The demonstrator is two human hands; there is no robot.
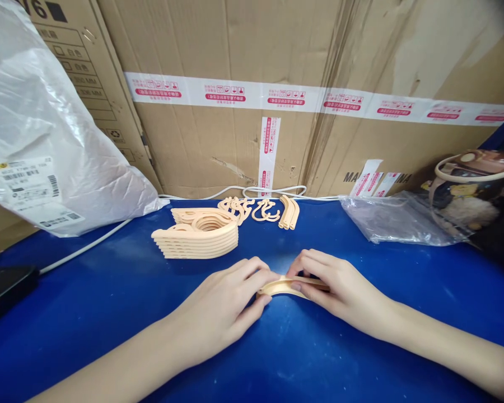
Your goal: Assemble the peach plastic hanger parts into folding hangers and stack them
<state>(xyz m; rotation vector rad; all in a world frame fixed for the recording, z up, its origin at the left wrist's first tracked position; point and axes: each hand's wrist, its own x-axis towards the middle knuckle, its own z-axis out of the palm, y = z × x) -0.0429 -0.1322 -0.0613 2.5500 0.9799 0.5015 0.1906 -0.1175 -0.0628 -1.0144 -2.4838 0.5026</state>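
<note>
Between my two hands is a curved beige plastic hanger piece (279, 287), held low over the blue table. My left hand (239, 299) pinches its left end between thumb and fingers. On the other side, my right hand (334, 285) grips the right part, thumb in front and fingers behind, hiding much of that end. Beyond my left hand stands a neat stack of beige folding hangers (199, 238). Several loose beige hooks (265, 211) lie behind it, and a few curved hanger arms (289, 212) rest together to their right.
A large cardboard box (218, 145) with printed tape walls off the back. At left are a white plastic parcel bag (63, 145), a cable (86, 246) and a dark flat object (8, 288). A clear plastic bag (395, 218) and a transparent handled bag (466, 190) sit at right.
</note>
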